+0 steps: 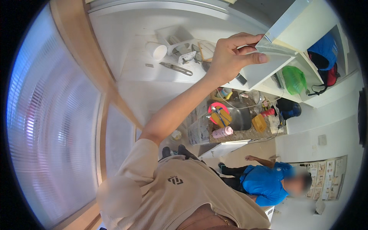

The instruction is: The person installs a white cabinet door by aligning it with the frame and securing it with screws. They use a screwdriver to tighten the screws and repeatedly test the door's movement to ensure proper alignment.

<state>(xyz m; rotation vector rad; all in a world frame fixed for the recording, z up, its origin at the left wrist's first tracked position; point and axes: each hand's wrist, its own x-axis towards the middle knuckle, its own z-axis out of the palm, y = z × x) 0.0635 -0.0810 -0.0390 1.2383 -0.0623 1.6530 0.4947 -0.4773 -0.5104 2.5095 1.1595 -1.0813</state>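
My left hand (237, 53) reaches up, its thumb on one side and its fingers on the other, closed round the corner of a white cabinet panel (264, 69). Part of the grip is hidden behind the panel's edge. Left of the hand, on a white shelf surface, lie a utility knife (176, 69), a white cup (156, 50) tipped toward me and a clear plastic container (173, 35). A small dark object (241, 79) sits just below my wrist. My right hand is out of the picture.
Below is a counter with a metal sink (240, 117), a pink bottle (222, 132) and a yellow container (259, 123). A green plastic bag (294, 79) and a blue bag (324, 51) fill shelves at right. A person in a blue shirt (264, 184) stands lower right. A ribbed translucent panel (46, 126) borders the left.
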